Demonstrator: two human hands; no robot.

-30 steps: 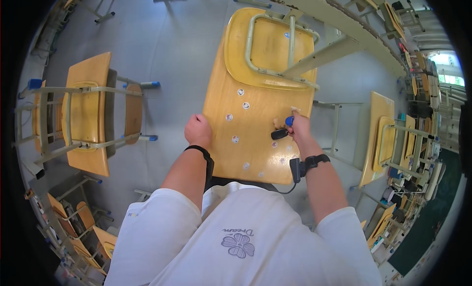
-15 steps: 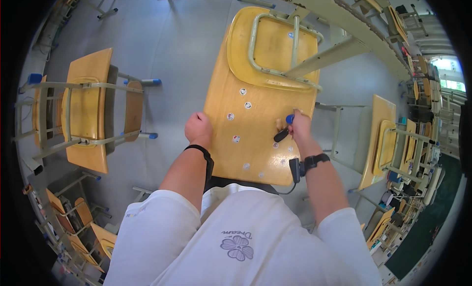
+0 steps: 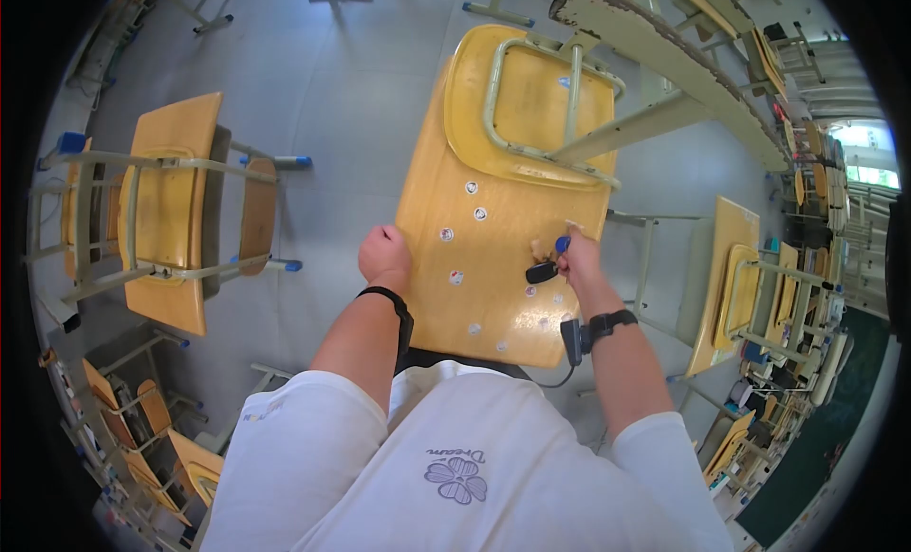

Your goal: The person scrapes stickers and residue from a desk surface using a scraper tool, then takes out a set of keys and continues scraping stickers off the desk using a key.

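Observation:
My right hand is closed on a bunch of keys at the right side of the yellow wooden desk. From the bunch hang a black key fob, a round blue tag and a small tan piece. My fingertips are near the desktop; the key blade, if any, is too small to make out. My left hand is closed around the desk's left edge, its fingers partly hidden. Several small round stickers are stuck on the desktop between my hands.
An upturned chair rests on the desk's far end, its legs reaching up to the right. Another desk with an upturned chair stands left, and one more desk at right. Grey floor lies between them.
The view has shifted slightly, so the desk sits a little lower. My right hand and the key bunch have shifted slightly, and the fob has swung flatter. My left hand keeps its hold.

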